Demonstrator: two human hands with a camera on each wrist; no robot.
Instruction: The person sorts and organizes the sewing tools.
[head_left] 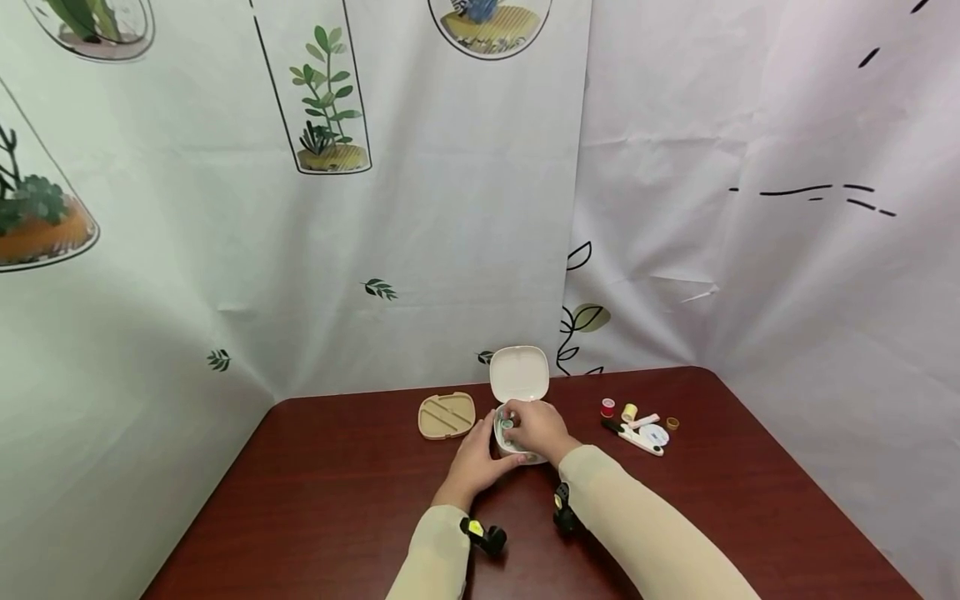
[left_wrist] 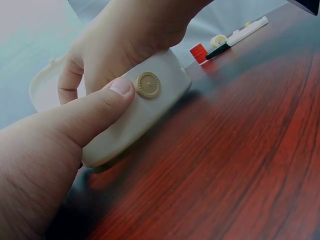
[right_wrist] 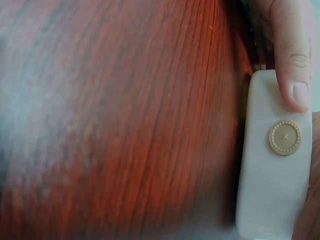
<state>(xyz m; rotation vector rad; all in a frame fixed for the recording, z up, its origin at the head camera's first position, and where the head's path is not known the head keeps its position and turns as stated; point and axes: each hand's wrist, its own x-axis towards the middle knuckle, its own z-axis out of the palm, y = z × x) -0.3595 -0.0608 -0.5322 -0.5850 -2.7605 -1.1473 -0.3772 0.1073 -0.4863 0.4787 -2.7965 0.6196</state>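
A small white sewing box (head_left: 520,456) stands on the table with its lid (head_left: 519,373) raised. A round gold button (left_wrist: 148,85) decorates its front wall. My left hand (head_left: 474,460) holds the box from the left, its thumb (left_wrist: 120,86) pressed on the front beside the button. From the right, my right hand (head_left: 542,427) reaches over the rim with curled fingers inside. A pale green spool of thread (head_left: 507,424) shows between its thumb and forefinger. The hand hides most of the box's inside.
Left of the box lies a tan divided tray (head_left: 447,416). To the right are a red thread spool (head_left: 607,407), a yellow spool (head_left: 629,412), black-and-white thread snips (head_left: 636,438), a white disc (head_left: 655,434) and a small brownish ring (head_left: 672,423). A printed curtain (head_left: 450,208) hangs behind the table.
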